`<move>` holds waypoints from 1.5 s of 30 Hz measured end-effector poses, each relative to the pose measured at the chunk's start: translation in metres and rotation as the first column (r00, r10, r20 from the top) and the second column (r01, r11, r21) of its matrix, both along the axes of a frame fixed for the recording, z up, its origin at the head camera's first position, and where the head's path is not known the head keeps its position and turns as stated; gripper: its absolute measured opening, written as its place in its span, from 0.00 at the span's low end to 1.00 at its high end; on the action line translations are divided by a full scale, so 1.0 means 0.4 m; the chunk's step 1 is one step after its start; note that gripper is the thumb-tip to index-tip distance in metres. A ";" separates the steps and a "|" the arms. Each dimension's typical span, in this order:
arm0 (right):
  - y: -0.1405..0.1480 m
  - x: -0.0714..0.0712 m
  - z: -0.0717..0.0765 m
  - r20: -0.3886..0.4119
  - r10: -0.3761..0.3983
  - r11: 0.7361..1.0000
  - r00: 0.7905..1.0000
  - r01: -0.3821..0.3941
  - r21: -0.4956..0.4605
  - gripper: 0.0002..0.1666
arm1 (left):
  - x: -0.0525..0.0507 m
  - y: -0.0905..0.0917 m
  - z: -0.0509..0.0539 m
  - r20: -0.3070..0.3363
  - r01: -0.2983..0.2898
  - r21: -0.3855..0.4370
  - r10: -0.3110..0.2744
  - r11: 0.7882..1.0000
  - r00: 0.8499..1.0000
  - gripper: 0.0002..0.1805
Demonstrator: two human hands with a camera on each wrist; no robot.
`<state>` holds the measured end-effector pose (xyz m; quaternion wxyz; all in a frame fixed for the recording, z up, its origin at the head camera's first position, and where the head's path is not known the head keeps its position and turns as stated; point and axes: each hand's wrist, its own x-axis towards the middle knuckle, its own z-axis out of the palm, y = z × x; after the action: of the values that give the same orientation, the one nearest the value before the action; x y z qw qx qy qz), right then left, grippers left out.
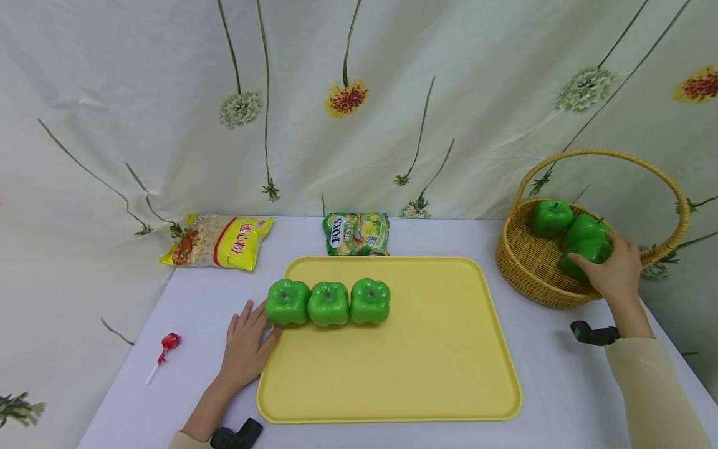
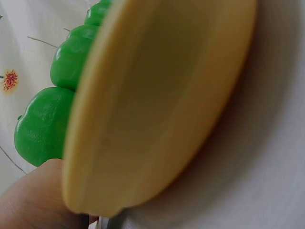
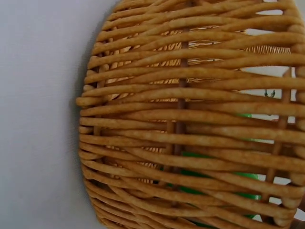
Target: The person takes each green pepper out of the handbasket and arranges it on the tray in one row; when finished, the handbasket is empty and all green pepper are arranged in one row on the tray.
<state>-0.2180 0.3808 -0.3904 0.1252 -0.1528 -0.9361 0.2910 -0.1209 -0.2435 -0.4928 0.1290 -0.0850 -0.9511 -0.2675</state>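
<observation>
Grasping a green pepper (image 1: pixel 592 249), apparently, between thumb and half-hidden fingers, your right hand (image 1: pixel 619 269) overhung the basket (image 1: pixel 527 277); against your left hand's (image 1: pixel 244 346) released fingers lay the tray (image 1: pixel 415 368), presumably steadied.

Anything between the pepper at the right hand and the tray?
Yes: the wicker basket. The green pepper in the right hand sits inside, so it likely must be lifted over the basket's left side. Between basket and yellow tray, nothing visible stands.

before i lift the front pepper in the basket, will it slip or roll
The front pepper looks glossy, so it may be slippery. Its rounded, lobed shape suggests a short, uneven roll, and the basket's raised sides would probably stop it.
</observation>
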 end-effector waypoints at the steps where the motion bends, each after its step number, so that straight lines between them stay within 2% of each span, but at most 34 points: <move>1: 0.000 -0.001 -0.001 0.001 0.000 1.000 1.000 0.000 0.002 0.50 | 0.000 0.000 0.000 -0.001 0.000 0.001 0.000 1.000 1.000 0.28; 10: 0.006 -0.009 -0.019 0.022 0.014 0.999 1.000 -0.015 0.038 0.51 | 0.001 0.000 -0.002 0.001 0.000 -0.001 0.000 1.000 1.000 0.28; 20: -0.001 -0.018 -0.034 0.054 -0.024 1.000 0.998 0.023 0.020 0.51 | 0.002 0.000 -0.003 -0.006 -0.006 -0.001 0.006 1.000 1.000 0.28; 32: -0.010 -0.017 -0.043 0.001 -0.055 0.998 0.998 0.055 0.001 0.43 | 0.002 0.000 -0.001 0.001 -0.004 -0.001 0.004 1.000 1.000 0.27; 45: -0.018 -0.016 -0.044 -0.014 -0.066 0.998 0.998 0.066 0.011 0.42 | 0.001 -0.001 -0.003 0.019 -0.009 -0.004 0.009 1.000 1.000 0.28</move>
<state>-0.2243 0.3735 -0.4080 0.1422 -0.1810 -0.9312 0.2826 -0.1203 -0.2441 -0.4938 0.1212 -0.0784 -0.9531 -0.2660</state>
